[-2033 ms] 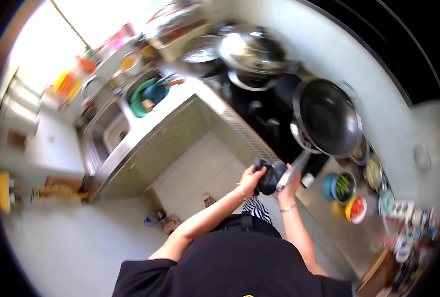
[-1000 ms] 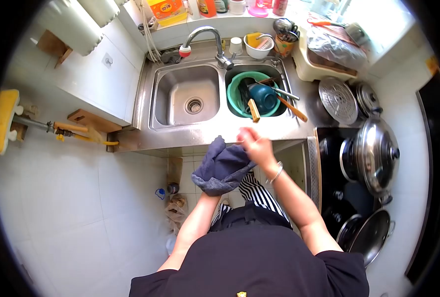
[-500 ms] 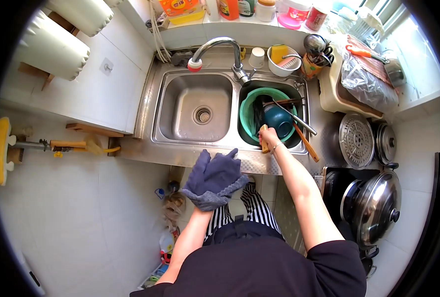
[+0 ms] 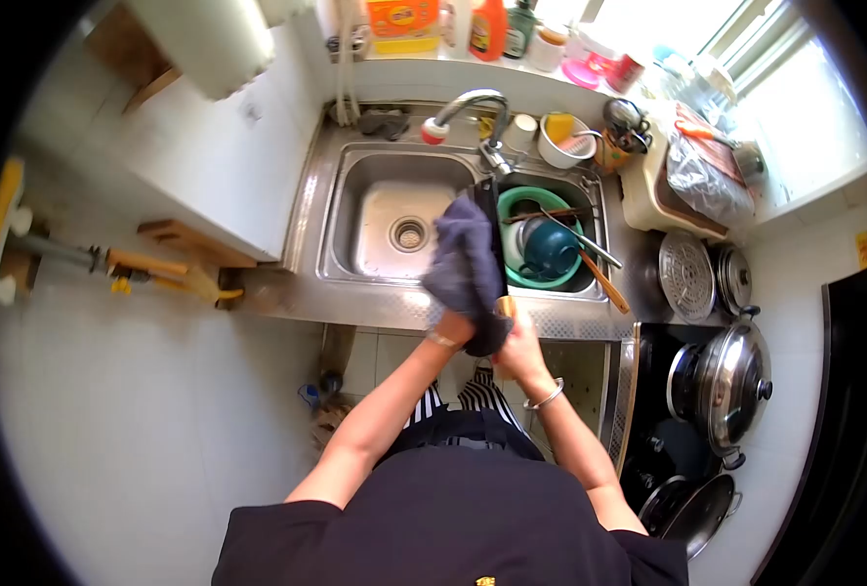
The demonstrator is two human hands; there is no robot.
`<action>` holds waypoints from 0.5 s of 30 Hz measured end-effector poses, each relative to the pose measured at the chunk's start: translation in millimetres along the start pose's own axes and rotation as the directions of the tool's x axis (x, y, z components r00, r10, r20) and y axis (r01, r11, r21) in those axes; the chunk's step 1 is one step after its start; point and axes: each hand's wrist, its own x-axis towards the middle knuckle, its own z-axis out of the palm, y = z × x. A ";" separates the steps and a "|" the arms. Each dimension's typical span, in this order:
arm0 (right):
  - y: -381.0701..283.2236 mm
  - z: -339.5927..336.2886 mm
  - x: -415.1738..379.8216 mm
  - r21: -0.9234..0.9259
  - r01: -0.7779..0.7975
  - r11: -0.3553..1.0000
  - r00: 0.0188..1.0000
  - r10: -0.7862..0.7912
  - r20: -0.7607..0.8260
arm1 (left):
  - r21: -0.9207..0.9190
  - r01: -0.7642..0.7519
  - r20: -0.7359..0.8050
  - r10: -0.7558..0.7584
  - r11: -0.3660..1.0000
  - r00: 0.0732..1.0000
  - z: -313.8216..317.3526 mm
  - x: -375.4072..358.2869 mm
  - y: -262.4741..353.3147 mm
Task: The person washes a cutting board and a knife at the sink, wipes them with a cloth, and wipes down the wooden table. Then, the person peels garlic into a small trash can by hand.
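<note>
Half a second earlier the left hand held the soft grey-blue cloth [image 4: 466, 266] low before the bench; now the cloth was raised over the middle of the steel double sink [image 4: 328, 234], wrapped around a dark flat blade. The left hand [image 4: 450, 327], fingers clenched in the cloth, sat mid-frame. The right hand [image 4: 517, 350], no longer reaching into the green plastic basin [image 4: 514, 203] holding a teal bowl [image 4: 551, 246], gripped the wooden handle [image 4: 505, 307] beside it.

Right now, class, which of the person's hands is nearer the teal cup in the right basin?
Right. The right hand is at the counter edge just below the teal cup; the left hand, under the grey cloth, sits farther left.
</note>
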 end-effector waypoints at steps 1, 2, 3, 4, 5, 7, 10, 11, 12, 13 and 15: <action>-6.0 13.0 -6.7 -0.040 0.083 0.996 0.996 -0.083 0.022 | 0.066 -0.059 -0.064 0.064 0.996 0.996 -16.6 23.8 23.4; -15.0 21.7 -10.1 -0.043 0.080 0.996 0.995 -0.077 0.058 | 0.139 -0.108 -0.128 0.126 0.984 0.984 -33.8 48.4 47.8; -25.0 24.3 -13.2 -0.037 -0.016 0.999 0.991 0.021 0.129 | 0.168 -0.078 -0.126 0.100 0.983 0.987 -47.0 55.0 60.0; -40.1 21.3 -13.7 -0.097 -0.111 0.989 0.965 0.131 0.229 | 0.165 -0.073 -0.166 0.101 0.984 0.981 -52.1 60.3 60.2; -56.8 12.8 -15.4 -0.279 -0.142 0.950 0.896 0.243 0.372 | 0.159 -0.069 -0.204 0.101 0.985 0.974 -55.4 65.6 60.2; -77.1 9.9 -14.7 -0.515 -0.069 0.854 0.819 0.344 0.460 | 0.163 -0.055 -0.222 0.091 0.985 0.971 -66.1 72.4 63.2; -67.0 17.4 -21.5 -0.381 0.365 0.849 0.903 -0.223 0.368 | 0.162 -0.035 -0.253 0.076 0.986 0.964 -74.5 80.7 59.3; -65.7 21.5 -23.2 -0.349 0.476 0.807 0.874 -0.390 0.290 | 0.146 -0.040 -0.265 0.078 0.988 0.961 -75.7 83.6 53.2; -85.3 22.2 -24.5 -0.166 0.174 0.971 0.969 -0.139 0.202 | 0.108 -0.034 -0.290 0.064 0.994 0.955 -77.5 87.8 48.8; -96.5 22.0 -24.4 0.047 -0.151 0.987 0.975 0.141 0.171 | 0.069 -0.029 -0.314 0.049 0.997 0.948 -78.6 92.0 44.7; -93.0 24.2 -18.2 0.005 -0.044 0.999 0.989 0.043 0.143 | 0.021 -0.044 -0.353 0.049 0.999 0.934 -79.8 100.4 38.9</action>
